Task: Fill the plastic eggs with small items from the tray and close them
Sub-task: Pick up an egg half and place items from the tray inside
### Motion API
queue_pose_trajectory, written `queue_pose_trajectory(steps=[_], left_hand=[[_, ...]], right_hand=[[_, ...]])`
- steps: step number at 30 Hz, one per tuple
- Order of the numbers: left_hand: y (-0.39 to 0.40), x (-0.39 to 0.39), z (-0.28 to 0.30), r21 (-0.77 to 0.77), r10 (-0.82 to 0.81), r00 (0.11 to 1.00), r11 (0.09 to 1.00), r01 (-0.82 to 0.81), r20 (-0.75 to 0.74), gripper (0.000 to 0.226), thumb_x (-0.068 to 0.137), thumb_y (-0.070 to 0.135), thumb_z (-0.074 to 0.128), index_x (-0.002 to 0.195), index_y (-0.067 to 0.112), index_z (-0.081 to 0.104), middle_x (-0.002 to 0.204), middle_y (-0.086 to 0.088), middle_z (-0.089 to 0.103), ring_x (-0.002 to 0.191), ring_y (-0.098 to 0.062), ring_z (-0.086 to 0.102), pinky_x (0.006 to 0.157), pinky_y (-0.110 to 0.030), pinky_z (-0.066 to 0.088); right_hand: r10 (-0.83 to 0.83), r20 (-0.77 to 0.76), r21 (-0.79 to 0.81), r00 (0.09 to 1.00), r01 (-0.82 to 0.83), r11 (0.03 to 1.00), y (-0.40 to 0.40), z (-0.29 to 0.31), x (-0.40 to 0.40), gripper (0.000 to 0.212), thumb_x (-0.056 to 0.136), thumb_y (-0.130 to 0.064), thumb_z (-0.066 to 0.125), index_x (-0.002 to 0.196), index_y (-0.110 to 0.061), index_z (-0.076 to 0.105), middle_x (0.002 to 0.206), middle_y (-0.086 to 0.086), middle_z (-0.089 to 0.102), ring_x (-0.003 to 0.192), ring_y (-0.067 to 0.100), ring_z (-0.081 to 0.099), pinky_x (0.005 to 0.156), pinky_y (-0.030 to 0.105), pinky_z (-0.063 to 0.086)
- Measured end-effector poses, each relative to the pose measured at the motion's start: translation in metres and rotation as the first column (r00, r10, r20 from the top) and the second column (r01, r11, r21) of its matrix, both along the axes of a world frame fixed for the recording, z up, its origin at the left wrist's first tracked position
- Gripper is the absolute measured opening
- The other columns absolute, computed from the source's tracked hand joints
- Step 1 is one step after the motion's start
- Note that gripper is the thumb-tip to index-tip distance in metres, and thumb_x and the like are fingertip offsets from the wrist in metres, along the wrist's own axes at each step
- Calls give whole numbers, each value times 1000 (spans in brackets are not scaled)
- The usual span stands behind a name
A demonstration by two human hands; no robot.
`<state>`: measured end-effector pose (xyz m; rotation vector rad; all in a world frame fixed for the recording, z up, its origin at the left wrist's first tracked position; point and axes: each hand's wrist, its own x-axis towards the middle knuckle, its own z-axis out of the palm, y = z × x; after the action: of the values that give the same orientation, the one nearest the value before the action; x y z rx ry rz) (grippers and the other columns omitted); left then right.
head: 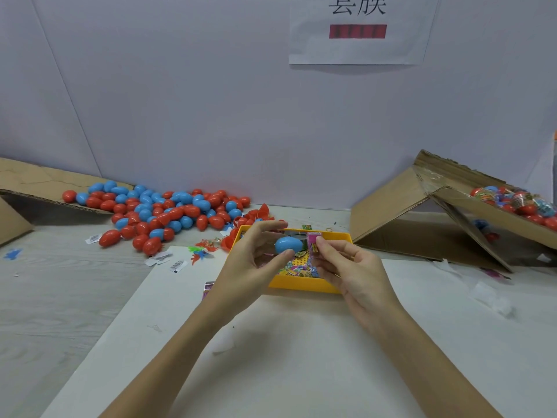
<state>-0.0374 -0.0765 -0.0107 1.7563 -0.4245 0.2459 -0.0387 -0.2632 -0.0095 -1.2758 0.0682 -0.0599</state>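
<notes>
My left hand (250,257) holds a blue plastic egg (287,244) between thumb and fingers, above the yellow tray (301,285). Right beside the egg, my right hand (349,268) pinches a small pink packet (314,244). The tray holds several colourful small packets (298,268). Whether the egg is open or closed is not clear from here. A heap of red and blue eggs (168,211) lies on the table at the back left.
A cardboard flap (33,188) lies at the far left. A tilted cardboard box (446,218) at the right holds wrapped eggs (521,203). Small plastic toys (202,251) and paper labels (177,265) lie left of the tray. White paper (301,357) covers the near table.
</notes>
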Motion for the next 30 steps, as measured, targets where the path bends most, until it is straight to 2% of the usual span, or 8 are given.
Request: queue_pose_trajectory(steps=[4,8,13,16,18,20,25,30], left_hand=[[-4,-1,-2,-35,4,1000,999,-4,-6,30,91,14,75,120,19,66,111,12,73,106,-10,71,94,-26,57],[-4,0,-3,-34,0,1000,999,0,6,29,91,11,76,119,17,67,111,10,73,105,-11,71,91,-24,57],[-2,0,-2,-68,-45,999,997,44,-13,31,91,7,76,119,18,68,112,10,73,105,-13,72,89,-23,58],[-3,-1,-1,-145,-88,994,986,78,-64,33,91,4,74,120,17,69,113,6,75,107,-15,73,87,-22,58],[-4,-1,-1,-171,-87,993,983,72,-78,30,92,10,74,120,19,71,113,7,75,106,-14,73,85,-20,57],[-5,-1,-1,-159,-51,997,986,41,-62,29,92,13,74,120,21,71,113,8,74,106,-12,72,85,-21,58],[-5,1,-1,-163,11,997,986,-22,-71,45,87,15,78,129,22,62,119,9,72,110,-6,70,92,-23,58],[-4,1,-1,-159,6,998,987,-16,-66,44,89,11,76,130,18,62,122,5,71,113,-9,68,97,-26,56]], right_hand=[[-26,34,-158,999,31,987,4,-1,-3,34,79,-41,78,102,-16,79,92,3,80,88,16,77,71,25,60],[-19,69,-200,997,32,979,5,0,-4,27,87,-34,76,105,-15,79,91,2,80,87,17,78,72,26,62],[-4,113,-235,994,31,971,5,-1,-4,20,87,-24,77,105,-15,79,92,-1,80,87,17,78,70,23,62],[42,127,-212,991,-14,977,5,-2,-4,18,87,-21,78,104,-17,79,96,-2,80,91,17,78,73,25,62],[60,132,-179,989,-36,983,6,-3,-4,20,88,-18,77,107,-15,78,100,1,80,94,19,78,77,26,63],[52,137,-162,989,-30,986,6,-4,-4,21,88,-18,78,109,-14,78,102,2,80,95,19,77,78,26,62],[19,161,-132,987,2,991,8,-5,-3,19,87,-18,78,107,-17,78,100,-2,80,93,17,77,77,24,62],[7,193,-152,981,22,988,7,-5,-4,18,89,-17,77,107,-17,79,101,-2,80,96,17,77,78,25,62]])
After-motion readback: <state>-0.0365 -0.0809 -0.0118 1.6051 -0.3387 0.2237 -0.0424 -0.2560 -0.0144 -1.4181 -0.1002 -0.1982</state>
